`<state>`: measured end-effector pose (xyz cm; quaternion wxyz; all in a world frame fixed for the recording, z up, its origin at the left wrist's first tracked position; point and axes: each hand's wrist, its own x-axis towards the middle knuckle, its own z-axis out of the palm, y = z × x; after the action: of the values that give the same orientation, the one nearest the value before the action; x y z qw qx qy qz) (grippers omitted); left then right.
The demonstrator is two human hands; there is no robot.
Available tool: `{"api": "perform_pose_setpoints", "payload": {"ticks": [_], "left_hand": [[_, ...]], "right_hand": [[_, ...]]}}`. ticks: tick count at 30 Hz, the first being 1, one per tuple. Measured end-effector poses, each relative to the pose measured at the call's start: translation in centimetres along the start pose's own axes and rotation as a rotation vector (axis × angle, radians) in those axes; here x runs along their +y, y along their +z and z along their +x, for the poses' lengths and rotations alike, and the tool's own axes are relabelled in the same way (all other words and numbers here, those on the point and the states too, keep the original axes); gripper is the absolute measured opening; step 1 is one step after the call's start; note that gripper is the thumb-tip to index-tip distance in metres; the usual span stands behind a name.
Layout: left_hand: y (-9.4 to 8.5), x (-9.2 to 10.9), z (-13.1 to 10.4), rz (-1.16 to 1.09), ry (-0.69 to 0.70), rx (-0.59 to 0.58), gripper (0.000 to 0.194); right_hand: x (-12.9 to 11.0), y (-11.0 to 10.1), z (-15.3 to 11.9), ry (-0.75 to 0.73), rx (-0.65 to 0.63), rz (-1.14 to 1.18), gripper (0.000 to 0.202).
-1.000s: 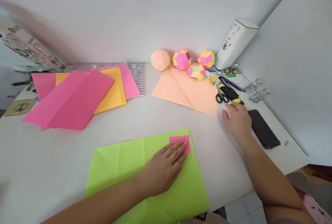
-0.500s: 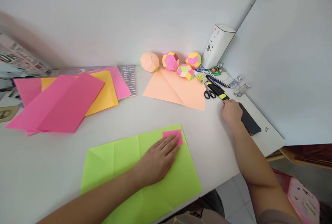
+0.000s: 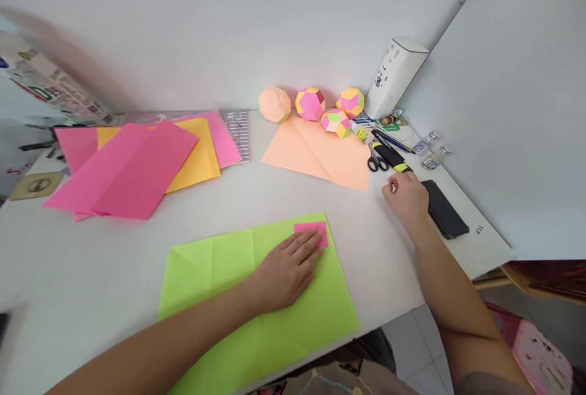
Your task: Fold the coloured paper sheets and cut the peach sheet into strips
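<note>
My left hand (image 3: 290, 270) lies flat, fingers stretched, over a small pink paper rectangle (image 3: 323, 233). That piece rests near the top right corner of a large creased green sheet (image 3: 229, 273). Off to the right, my right hand (image 3: 409, 199) is closed with its fingers curled in a pinch; a tiny pale spot shows at the fingertips, too small to name. Just beyond it lie a black and yellow cutter (image 3: 391, 157) and black-handled scissors (image 3: 378, 163). A black phone (image 3: 445, 209) lies beside the right wrist, partly covered by the hand.
A folded peach sheet (image 3: 315, 151) lies at the back, below several paper balls (image 3: 310, 104). Pink sheets (image 3: 146, 169) and a yellow sheet (image 3: 201, 157) overlap at the left. A white container (image 3: 396, 77), a glue bottle (image 3: 359, 132) and small clear bottles (image 3: 434, 157) stand or lie at the back right.
My right hand has drawn back slightly from the cutter's end, its fingers curling in more. My left hand keeps its place on the pink rectangle. The whole view has shifted a little.
</note>
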<state>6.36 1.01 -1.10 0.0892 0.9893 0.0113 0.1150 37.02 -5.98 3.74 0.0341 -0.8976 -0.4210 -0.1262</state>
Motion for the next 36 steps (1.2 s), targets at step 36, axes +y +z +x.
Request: {"api": "perform_pose_setpoints", "payload": {"ticks": [36], "left_hand": [[-0.2,0.3,0.3,-0.004,-0.138,-0.013,0.062]], "right_hand": [[-7.4,-1.2,-8.3,-1.035,0.058,0.298,0.014]]}}
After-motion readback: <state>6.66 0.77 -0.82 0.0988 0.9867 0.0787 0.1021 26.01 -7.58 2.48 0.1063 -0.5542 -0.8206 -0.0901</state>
